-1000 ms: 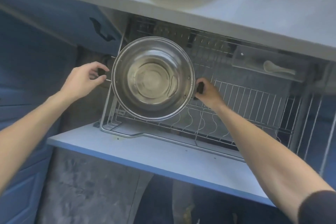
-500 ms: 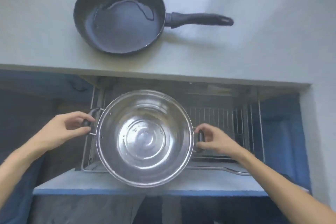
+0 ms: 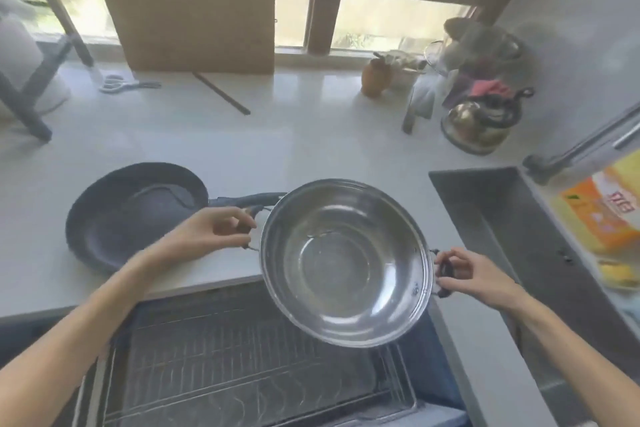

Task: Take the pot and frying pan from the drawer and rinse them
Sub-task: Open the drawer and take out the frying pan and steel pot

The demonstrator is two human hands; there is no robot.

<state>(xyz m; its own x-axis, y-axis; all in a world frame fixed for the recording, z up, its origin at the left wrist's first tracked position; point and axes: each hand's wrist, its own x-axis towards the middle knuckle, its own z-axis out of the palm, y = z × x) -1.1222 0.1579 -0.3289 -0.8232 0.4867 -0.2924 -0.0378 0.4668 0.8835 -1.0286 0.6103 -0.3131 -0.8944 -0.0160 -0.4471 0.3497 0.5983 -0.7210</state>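
Head view showed the steel pot [image 3: 346, 262] held in the air, tipped a little toward the camera, its bowl bare and shiny with nothing visible inside. It hung over the front edge of the table [image 3: 311, 142], partly above the open drawer [image 3: 242, 357] with its wire rack, and well short of the sink [image 3: 502, 218] at the right. The left hand [image 3: 204, 236] had its fingers and thumb curled round the pot's left side handle; the right hand [image 3: 474, 274] pinched the dark right handle between curled fingers and thumb. Both arms reached in from the lower corners.

Just left of the pot, the dark frying pan [image 3: 138, 215] lay flat on the table, its handle pointing right and running behind the pot's rim; whether the two touched could not be told. So both items appeared to be out of the drawer, and the step in hand looked like carrying the pot over for rinsing.

The next move would call for swinging the pot rightward, clearing the table's edge, and lowering it into the sink with both grips kept firm so it stays level. Farther back stood a kettle [image 3: 481, 121], a wooden board [image 3: 197, 7] against the window, and scissors [image 3: 128, 84].
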